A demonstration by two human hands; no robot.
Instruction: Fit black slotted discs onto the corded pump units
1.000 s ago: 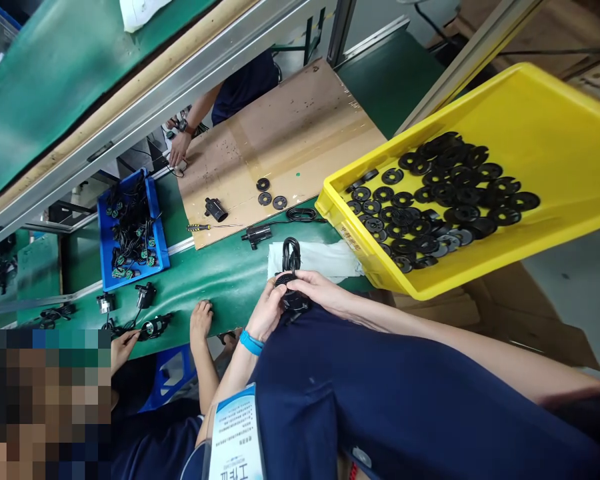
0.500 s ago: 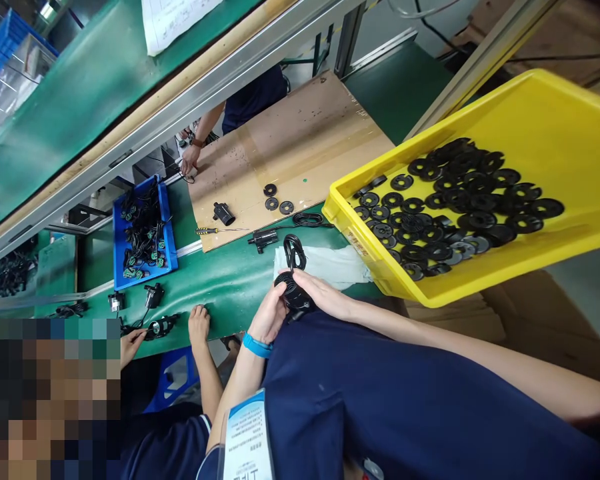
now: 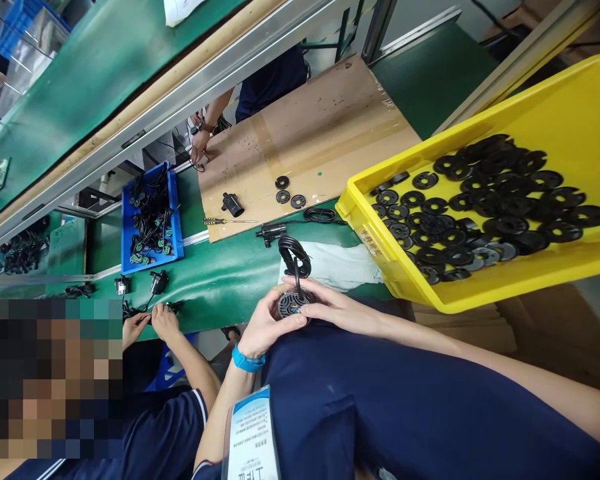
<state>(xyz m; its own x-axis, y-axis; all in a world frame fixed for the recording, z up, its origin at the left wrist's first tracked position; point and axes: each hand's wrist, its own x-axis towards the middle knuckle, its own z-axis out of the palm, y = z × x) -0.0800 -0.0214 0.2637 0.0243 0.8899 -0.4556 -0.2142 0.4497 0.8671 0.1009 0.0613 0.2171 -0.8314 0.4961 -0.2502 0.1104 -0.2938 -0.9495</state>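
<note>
Between my two hands, near my lap at the bench edge, is a round black housing (image 3: pixel 287 303) with a slotted face turned up towards me. My left hand (image 3: pixel 266 325) curls round its near left side, thumb along the lower rim. From the other side my right hand (image 3: pixel 333 305) grips it, the thumb pressing the face where a small coloured spot shows. A bundled black cable (image 3: pixel 295 257) rises from the housing and stands over a white cloth (image 3: pixel 343 261). The housing's underside is hidden by my fingers.
A yellow bin (image 3: pixel 505 285) of black slotted rings stands at right. Loose rings (image 3: pixel 283 197), a black pump-like body (image 3: pixel 233 205) and a screwdriver (image 3: pixel 220 221) lie on cardboard (image 3: pixel 330 143). A blue bin (image 3: pixel 179 223) of wired parts stands left. A co-worker's hands (image 3: pixel 165 321) work nearby.
The housing has been turned so its slotted face shows more fully, and my right thumb has come onto it. The neighbour's farther-right hand has moved left to join the other. The view has shifted slightly.
</note>
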